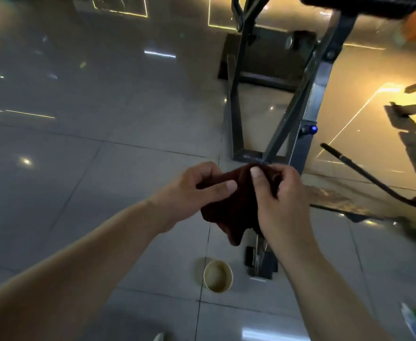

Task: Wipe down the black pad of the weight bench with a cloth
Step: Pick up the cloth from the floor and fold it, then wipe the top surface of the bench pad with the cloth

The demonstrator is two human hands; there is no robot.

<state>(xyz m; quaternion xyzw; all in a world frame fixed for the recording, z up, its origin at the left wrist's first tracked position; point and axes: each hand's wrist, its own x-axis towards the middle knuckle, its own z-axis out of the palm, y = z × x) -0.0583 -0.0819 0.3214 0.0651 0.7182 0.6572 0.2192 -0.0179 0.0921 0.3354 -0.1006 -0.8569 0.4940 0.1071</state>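
Observation:
A dark brown cloth (236, 205) hangs bunched between both hands in the middle of the view, above the floor. My left hand (197, 190) pinches its left edge with thumb and fingers. My right hand (280, 195) grips its right side, thumb on top. The black pad (364, 3) of the weight bench shows only as a dark edge at the top right, far from the cloth. The bench's grey steel frame (307, 99) slopes down from the pad to the floor just beyond my hands.
A pale paper cup (218, 275) stands on the grey tiled floor below the cloth, beside the frame's foot (261, 262). A black bar (364, 173) and other equipment lie at the right. A black floor mat (263, 60) lies under the frame's far end.

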